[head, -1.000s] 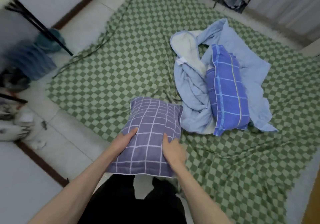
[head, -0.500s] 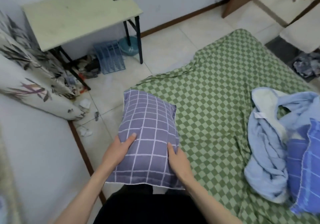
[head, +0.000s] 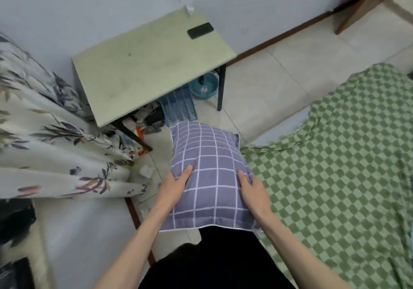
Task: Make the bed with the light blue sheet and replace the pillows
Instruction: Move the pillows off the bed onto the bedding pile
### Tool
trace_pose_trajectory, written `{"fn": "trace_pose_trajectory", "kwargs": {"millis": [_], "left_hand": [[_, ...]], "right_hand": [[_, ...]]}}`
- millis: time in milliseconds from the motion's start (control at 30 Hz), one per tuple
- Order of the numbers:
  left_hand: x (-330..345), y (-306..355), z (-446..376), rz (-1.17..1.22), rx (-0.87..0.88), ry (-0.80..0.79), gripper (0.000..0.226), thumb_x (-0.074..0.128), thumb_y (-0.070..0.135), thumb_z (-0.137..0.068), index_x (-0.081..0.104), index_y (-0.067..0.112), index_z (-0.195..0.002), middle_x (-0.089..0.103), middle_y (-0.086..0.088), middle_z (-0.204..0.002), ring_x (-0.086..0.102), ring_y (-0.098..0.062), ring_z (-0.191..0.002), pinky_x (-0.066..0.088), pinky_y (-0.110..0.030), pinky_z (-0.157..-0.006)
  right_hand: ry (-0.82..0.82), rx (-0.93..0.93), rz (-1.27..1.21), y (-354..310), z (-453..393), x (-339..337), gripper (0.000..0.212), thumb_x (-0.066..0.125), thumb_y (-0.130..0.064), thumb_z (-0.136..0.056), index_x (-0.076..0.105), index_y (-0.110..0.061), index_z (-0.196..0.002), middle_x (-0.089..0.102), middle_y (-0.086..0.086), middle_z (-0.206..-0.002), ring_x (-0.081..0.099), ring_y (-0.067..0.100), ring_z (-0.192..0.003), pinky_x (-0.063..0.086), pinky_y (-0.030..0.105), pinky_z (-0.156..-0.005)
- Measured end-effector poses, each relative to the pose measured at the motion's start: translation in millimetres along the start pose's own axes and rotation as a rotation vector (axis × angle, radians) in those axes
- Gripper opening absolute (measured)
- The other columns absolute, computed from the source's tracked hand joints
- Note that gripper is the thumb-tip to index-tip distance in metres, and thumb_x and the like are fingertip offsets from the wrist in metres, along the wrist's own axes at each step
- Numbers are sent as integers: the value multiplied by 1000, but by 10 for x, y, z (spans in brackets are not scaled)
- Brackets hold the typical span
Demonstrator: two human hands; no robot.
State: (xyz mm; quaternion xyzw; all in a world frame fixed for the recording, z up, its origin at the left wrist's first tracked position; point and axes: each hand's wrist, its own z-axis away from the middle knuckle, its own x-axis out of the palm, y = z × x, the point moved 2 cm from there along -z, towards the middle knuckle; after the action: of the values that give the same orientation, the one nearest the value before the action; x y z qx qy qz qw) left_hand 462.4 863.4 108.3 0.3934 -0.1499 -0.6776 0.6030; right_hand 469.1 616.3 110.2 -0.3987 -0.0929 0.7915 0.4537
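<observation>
I hold a purple pillow [head: 210, 172] with a white grid pattern in front of me, above the floor at the bed's left edge. My left hand [head: 173, 187] grips its left side and my right hand [head: 253, 189] grips its right side. The bed, covered by a green checkered sheet [head: 335, 177], fills the right of the view. The light blue sheet and the blue pillow are out of view.
A pale green table [head: 145, 65] with black legs stands by the wall ahead, with a black phone [head: 200, 30] on it. Under it are a blue basket [head: 180, 107], a teal basin [head: 204, 86] and clutter. A floral curtain [head: 51, 145] hangs at left.
The view has swung left, away from the bed towards the table and wall. The pillow, still in both hands, has travelled left off the bed; the light blue sheet and blue pillow have left the view.
</observation>
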Motion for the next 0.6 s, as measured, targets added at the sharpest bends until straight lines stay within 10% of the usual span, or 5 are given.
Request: {"fn": "trace_pose_trajectory", "kwargs": {"millis": [133,300,600], "left_hand": [[-380,943,-1103,-93,-14,1,93,57,79,-82,44,18,-151,57,5,-142,53,-22,-135,39,-33,-100],[-518,1984,-1983,-167,24,-209,80,56,88,-73,59,36,-134,68,24,-120,67,-7,-107,50,-37,-103],[554,3845,-3890,-466,207,-498,98,46,97,-70,49,37,-147,60,17,-136,60,-13,-124,46,-36,-106]], "right_hand": [[-1,-2,-74,-1150,-863,-32,69,34,-73,-90,64,-19,-121,67,8,-129,61,24,-98,44,36,-86],[45,156,-211,-1880,-1342,-332,79,36,-74,-88,57,-17,-138,61,6,-138,59,28,-120,45,40,-101],[329,341,-298,-2655,-2739,-1103,78,26,-73,-94,52,-18,-144,59,8,-141,59,28,-123,45,40,-102]]}}
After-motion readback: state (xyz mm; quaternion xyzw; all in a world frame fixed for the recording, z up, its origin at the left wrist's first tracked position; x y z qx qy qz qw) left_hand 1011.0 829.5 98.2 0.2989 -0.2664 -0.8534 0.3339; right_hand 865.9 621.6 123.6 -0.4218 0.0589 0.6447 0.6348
